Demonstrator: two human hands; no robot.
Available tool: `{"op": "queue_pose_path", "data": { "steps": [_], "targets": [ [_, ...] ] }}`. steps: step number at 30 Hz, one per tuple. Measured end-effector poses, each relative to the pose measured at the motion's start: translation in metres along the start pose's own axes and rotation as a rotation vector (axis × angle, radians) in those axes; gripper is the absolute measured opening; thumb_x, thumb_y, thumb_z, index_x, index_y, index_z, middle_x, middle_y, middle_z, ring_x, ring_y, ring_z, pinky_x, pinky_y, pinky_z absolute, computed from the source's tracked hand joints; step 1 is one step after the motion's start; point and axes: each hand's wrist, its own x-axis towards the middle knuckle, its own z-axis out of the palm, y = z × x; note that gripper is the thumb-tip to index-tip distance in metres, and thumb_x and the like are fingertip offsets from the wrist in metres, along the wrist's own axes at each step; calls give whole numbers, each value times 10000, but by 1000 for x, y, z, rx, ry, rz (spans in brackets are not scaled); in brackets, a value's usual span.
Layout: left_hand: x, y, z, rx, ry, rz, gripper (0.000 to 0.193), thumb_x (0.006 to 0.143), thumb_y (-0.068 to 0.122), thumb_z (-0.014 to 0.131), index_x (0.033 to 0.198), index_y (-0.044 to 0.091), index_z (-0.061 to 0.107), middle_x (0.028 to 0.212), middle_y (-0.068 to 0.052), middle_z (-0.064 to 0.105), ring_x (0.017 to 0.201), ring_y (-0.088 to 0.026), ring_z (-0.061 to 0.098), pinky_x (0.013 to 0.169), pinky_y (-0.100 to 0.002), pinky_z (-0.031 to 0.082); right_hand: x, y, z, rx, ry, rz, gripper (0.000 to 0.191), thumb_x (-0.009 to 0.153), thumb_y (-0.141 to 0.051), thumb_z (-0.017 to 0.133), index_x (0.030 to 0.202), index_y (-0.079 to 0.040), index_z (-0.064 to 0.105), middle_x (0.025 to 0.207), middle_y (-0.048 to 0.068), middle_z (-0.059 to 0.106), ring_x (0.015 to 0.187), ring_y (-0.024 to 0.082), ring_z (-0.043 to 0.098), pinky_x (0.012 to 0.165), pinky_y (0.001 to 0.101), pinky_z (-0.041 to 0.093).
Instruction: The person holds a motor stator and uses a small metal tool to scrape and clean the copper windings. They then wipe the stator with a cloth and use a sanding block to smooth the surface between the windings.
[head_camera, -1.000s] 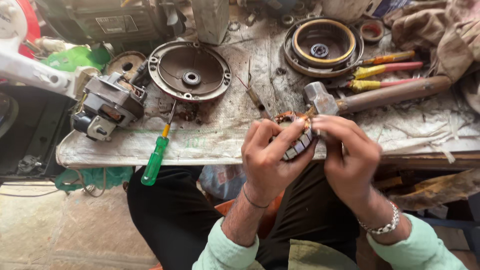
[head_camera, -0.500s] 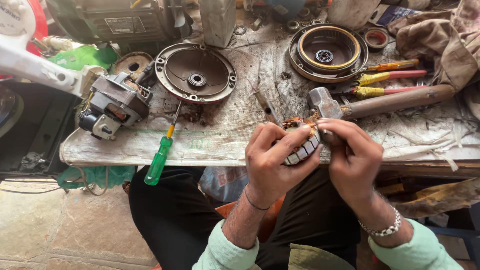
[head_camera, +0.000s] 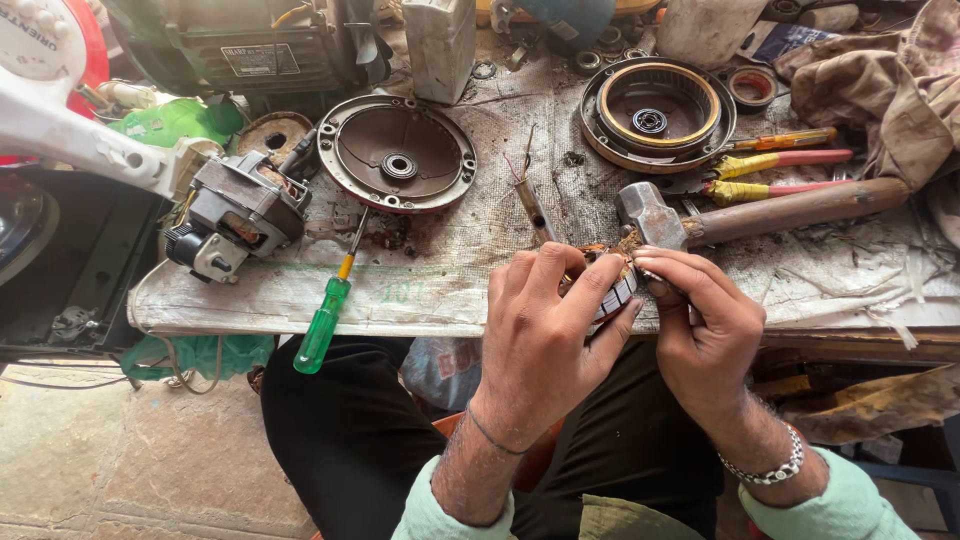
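over the bench's near edge, my left hand (head_camera: 545, 325) and right hand (head_camera: 705, 335) both pinched the small motor armature (head_camera: 612, 290) between them, its long axis running hand to hand, just below the hammer (head_camera: 760, 215).

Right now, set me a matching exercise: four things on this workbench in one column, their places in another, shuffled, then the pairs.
1. screwdriver
2. hammer
3. round cover plate
4. small motor

A. far side of bench, middle
B. left end of bench
C. green handle overhanging the near edge
D. just beyond the right hand

Pairs: 1-C, 2-D, 3-A, 4-B
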Motion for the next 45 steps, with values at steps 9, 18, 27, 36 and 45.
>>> {"op": "queue_pose_path", "data": {
  "steps": [9,18,27,36,45],
  "targets": [
    [3,-13,2,29,0,26,486,792,317,881,1210,133,711,1077,-24,607,1006,-235,575,887,-413,427,-9,-7,1,-14,9,-32,231,984,137,649,1166,8,709,1198,150,740,1112,236,750,939,306,607],
    [-4,-16,13,-34,140,49,431,818,232,909,1189,100,733,1119,-5,693,1014,-220,613,935,-360,515,-8,-12,1,24,-13,9,243,963,131,644,1164,13,710,1192,157,735,1074,238,748,894,300,610],
    [-13,-24,28,-109,171,81,504,816,181,937,1262,98,715,1136,9,687,954,-194,618,873,-329,526,-2,-22,-1,-101,20,-124,305,940,190,609,1171,18,706,1198,171,724,1152,300,741,963,339,599],
    [-17,-28,33,-118,214,96,525,777,108,906,1266,122,715,1136,29,692,963,-173,612,875,-304,527,-5,-19,-3,-115,17,-261,329,906,222,555,1123,27,707,1163,170,725,1133,315,737,1019,387,600],
    [-17,-28,33,-139,226,118,515,769,132,918,1245,106,722,1111,16,706,944,-176,620,853,-309,516,4,-30,-4,-104,5,-302,300,857,200,598,1059,13,717,1081,164,739,1108,334,743,968,397,600]
  ]
}}
